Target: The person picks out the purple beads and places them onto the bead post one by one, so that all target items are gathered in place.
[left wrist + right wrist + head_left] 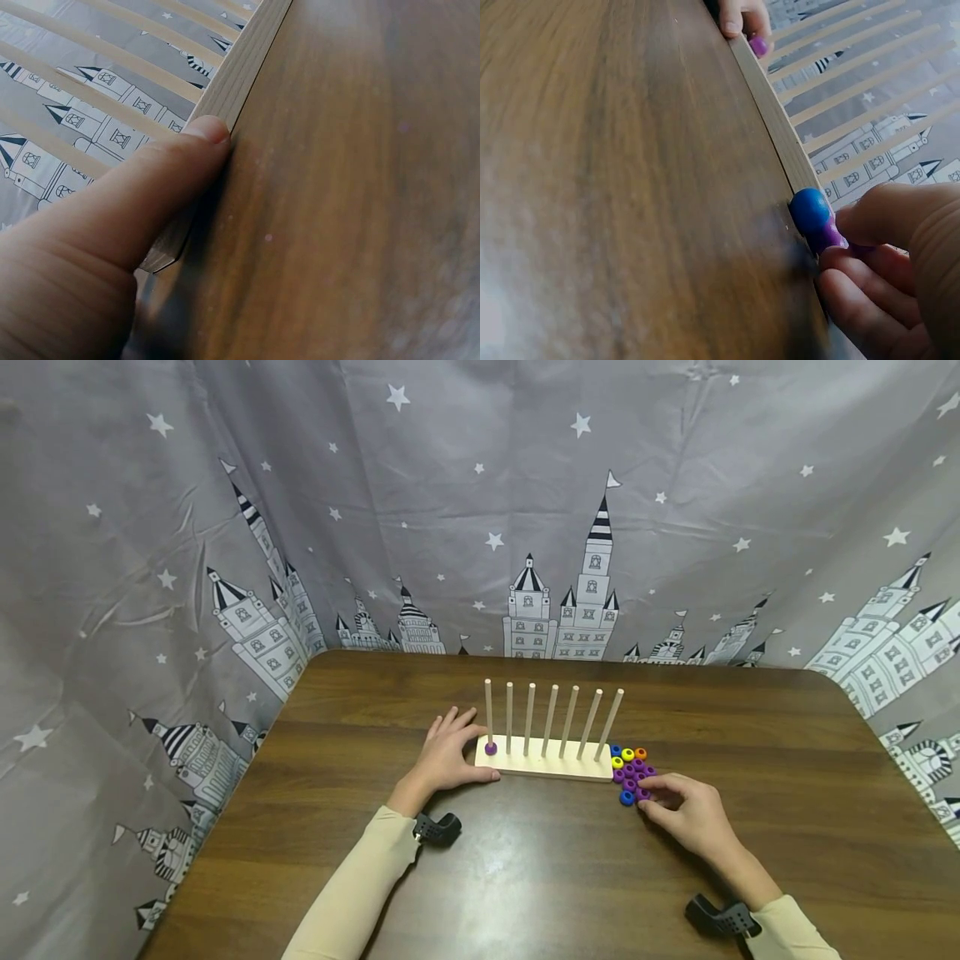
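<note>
In the head view a pale wooden peg board [555, 766] with several upright pegs stands on the table. One purple bead [491, 748] sits at the foot of its leftmost peg. My left hand [447, 754] grips the board's left end, its thumb [206, 129] against the front edge and its other fingers round the back corner. Beside the board's right end lies a cluster of purple beads [629, 772], with blue, yellow and orange ones around it. At the near side of that cluster my right hand [693, 814] pinches a purple bead [829, 237], partly hidden by the fingers, next to a blue bead [810, 211].
The brown wooden table [525, 877] reaches out on both sides of the board. Behind it hangs a grey curtain [450, 460] printed with castles and stars. Black straps with cameras [438, 829] sit on both wrists.
</note>
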The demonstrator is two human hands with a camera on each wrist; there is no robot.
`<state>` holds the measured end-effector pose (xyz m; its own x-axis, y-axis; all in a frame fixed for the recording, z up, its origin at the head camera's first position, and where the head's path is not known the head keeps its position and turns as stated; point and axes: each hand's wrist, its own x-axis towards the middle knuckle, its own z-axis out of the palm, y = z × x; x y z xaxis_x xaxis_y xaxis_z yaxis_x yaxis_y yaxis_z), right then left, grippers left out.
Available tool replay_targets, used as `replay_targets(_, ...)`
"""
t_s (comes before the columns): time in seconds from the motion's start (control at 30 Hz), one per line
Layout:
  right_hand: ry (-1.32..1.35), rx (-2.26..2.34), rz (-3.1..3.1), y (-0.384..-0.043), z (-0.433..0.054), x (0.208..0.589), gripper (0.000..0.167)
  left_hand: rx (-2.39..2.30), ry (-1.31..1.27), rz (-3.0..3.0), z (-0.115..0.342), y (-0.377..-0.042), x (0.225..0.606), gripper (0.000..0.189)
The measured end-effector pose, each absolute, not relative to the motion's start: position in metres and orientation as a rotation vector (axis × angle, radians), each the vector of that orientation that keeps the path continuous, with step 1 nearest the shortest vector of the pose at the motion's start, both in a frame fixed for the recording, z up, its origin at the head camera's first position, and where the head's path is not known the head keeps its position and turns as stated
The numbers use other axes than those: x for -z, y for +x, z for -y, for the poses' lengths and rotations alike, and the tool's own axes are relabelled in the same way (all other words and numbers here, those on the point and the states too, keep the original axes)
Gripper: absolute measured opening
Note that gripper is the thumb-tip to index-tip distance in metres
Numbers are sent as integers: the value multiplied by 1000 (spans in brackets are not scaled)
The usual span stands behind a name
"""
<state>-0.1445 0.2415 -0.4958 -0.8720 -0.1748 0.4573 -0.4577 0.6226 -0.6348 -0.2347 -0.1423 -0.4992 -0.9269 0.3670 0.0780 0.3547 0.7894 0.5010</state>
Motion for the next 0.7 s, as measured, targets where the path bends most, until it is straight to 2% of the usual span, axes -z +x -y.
replay_targets(0.7, 296, -1456, 2512, -143, -240, 492, 20, -827, 578, -2938, 142, -234, 497, 76)
